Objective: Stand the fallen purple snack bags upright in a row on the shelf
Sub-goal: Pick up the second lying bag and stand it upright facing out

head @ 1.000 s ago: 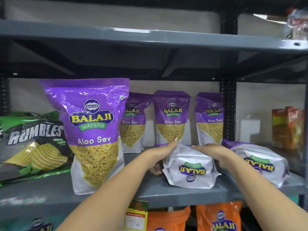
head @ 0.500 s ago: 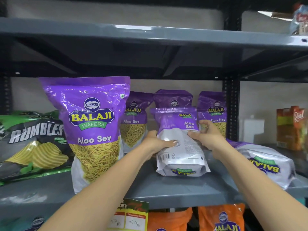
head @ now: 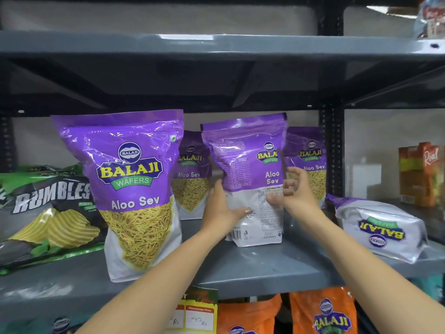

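Note:
A purple Balaji Aloo Sev bag (head: 250, 165) stands upright at the middle of the grey shelf (head: 252, 263), its back panel facing me. My left hand (head: 222, 208) grips its left edge. My right hand (head: 292, 191) holds its right edge with thumb and fingertips, the other fingers spread. One more purple bag (head: 380, 227) lies fallen on its side at the right. A large purple bag (head: 134, 189) stands at the front left. Two purple bags (head: 192, 174) (head: 310, 162) stand at the back; a third is hidden behind the held bag.
A green and black Rumbles chips bag (head: 45, 213) leans at the left. Orange juice cartons (head: 421, 172) stand at the far right behind a black upright post (head: 331, 150). Orange Balaji bags (head: 322, 312) and price tags (head: 192, 314) sit below the shelf. Another shelf (head: 216, 44) hangs close above.
The bag that lay flat on the shelf has been raised by both hands and now stands upright. My hands slid up along its sides.

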### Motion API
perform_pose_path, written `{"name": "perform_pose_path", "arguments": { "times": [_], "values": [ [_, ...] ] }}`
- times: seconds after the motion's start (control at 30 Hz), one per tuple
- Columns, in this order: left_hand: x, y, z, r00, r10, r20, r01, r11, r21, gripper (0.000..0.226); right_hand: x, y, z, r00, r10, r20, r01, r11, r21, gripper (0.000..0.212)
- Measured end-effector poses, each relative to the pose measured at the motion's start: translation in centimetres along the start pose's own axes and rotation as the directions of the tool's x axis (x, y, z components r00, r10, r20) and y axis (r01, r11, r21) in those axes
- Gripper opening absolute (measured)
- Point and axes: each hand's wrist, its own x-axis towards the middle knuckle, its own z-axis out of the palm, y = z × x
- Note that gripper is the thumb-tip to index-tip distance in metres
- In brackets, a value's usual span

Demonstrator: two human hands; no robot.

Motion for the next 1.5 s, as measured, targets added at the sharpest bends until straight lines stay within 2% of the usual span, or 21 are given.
{"name": "perform_pose_path", "arguments": {
  "times": [0.07,0.1,0.13,0.2,0.23,0.3,0.37,0.43,0.5,0.6,0.73,0.8,0.9,0.97,1.07,1.1,1.17,1.23,1.3,1.4,1.5],
  "values": [
    [-0.9,0.3,0.0,0.999,0.01,-0.035,-0.009,1.0,0.016,0.105,0.1,0.7,-0.5,0.996,0.091,0.027,-0.092,0.993,0.077,0.078],
    [-1.5,0.5,-0.1,0.995,0.021,-0.102,-0.017,0.999,0.038,0.103,0.4,1.1,-0.7,0.987,0.157,0.042,-0.162,0.978,0.132,0.077],
    [-2.1,0.7,-0.1,0.977,0.059,-0.204,-0.046,0.997,0.067,0.095,0.8,1.5,-1.0,0.974,0.218,0.059,-0.225,0.958,0.177,0.073],
    [-3.3,1.2,0.0,0.909,0.189,-0.371,-0.168,0.982,0.088,0.062,1.6,2.1,-1.2,0.949,0.31,0.06,-0.316,0.923,0.221,0.066],
    [-3.8,1.6,0.2,0.907,0.215,-0.363,-0.206,0.976,0.063,0.045,2.0,2.5,-1.3,0.938,0.342,0.052,-0.344,0.908,0.238,0.068],
    [-4.5,2.2,0.9,0.967,0.171,-0.189,-0.175,0.984,-0.007,0.028,2.5,3.0,-1.1,0.929,0.355,0.1,-0.368,0.872,0.322,0.07],
    [-5.0,2.1,1.9,0.992,0.125,-0.027,-0.125,0.992,-0.009,0.033,2.7,3.2,-1.1,0.915,0.354,0.195,-0.403,0.825,0.395,0.062],
    [-5.4,1.8,2.9,0.991,0.131,0.007,-0.131,0.991,0.033,0.05,2.7,3.1,-1.0,0.916,0.339,0.215,-0.397,0.839,0.371,0.043],
    [-5.6,1.6,3.4,0.992,0.128,-0.005,-0.128,0.991,0.041,0.064,2.9,3.2,-1.0,0.937,0.311,0.158,-0.346,0.889,0.301,0.026],
    [-5.2,1.4,3.7,0.999,0.02,0.026,-0.019,1.0,-0.012,0.083,2.7,3.0,-1.1,0.946,0.314,0.087,-0.325,0.925,0.197,0.034],
    [-3.9,0.9,3.9,0.985,-0.063,0.164,0.071,0.996,-0.045,0.122,2.1,2.4,-0.8,0.908,0.341,0.242,-0.383,0.911,0.153,0.046],
    [-3.3,0.7,3.9,0.988,-0.089,0.129,0.102,0.99,-0.095,0.122,1.8,1.9,-0.6,0.889,0.359,0.284,-0.395,0.915,0.079,0.049],
    [-2.3,-0.1,3.3,0.982,-0.136,0.133,0.16,0.969,-0.187,0.103,2.1,1.2,-0.7,0.874,0.348,0.339,-0.39,0.919,0.062,0.047],
    [-1.6,-0.8,2.3,0.962,-0.157,0.225,0.209,0.95,-0.233,0.096,2.6,0.9,-0.7,0.872,0.323,0.366,-0.385,0.917,0.108,0.045],
    [-0.7,-1.4,0.4,0.903,-0.142,0.406,0.257,0.935,-0.245,0.107,3.1,0.2,-0.6,0.857,0.297,0.422,-0.417,0.88,0.228,0.02],
    [-0.5,-1.4,-0.2,0.877,-0.132,0.461,0.269,0.932,-0.244,0.106,3.5,0.1,-0.6,0.86,0.295,0.416,-0.426,0.864,0.268,0.028],
    [-0.1,-1.3,-1.3,0.827,-0.111,0.552,0.292,0.922,-0.253,0.089,4.2,0.1,-0.4,0.882,0.308,0.357,-0.422,0.854,0.304,0.04],
    [0.0,-1.1,-1.7,0.79,-0.085,0.608,0.305,0.914,-0.267,0.073,4.4,-0.1,0.0,0.905,0.308,0.294,-0.4,0.852,0.339,0.031],
    [0.0,-1.0,-1.5,0.789,-0.089,0.608,0.334,0.892,-0.303,0.085,4.6,-0.3,0.1,0.926,0.302,0.227,-0.371,0.843,0.389,0.018],
    [-0.3,-1.2,-0.8,0.831,-0.122,0.543,0.383,0.833,-0.4,0.107,4.7,-0.5,0.5,0.938,0.31,0.156,-0.347,0.845,0.408,0.015],
    [-0.4,-1.2,-0.3,0.897,-0.151,0.416,0.37,0.772,-0.517,0.1,4.7,-0.6,0.8,0.954,0.284,0.094,-0.297,0.863,0.41,0.013]
  ]
}}
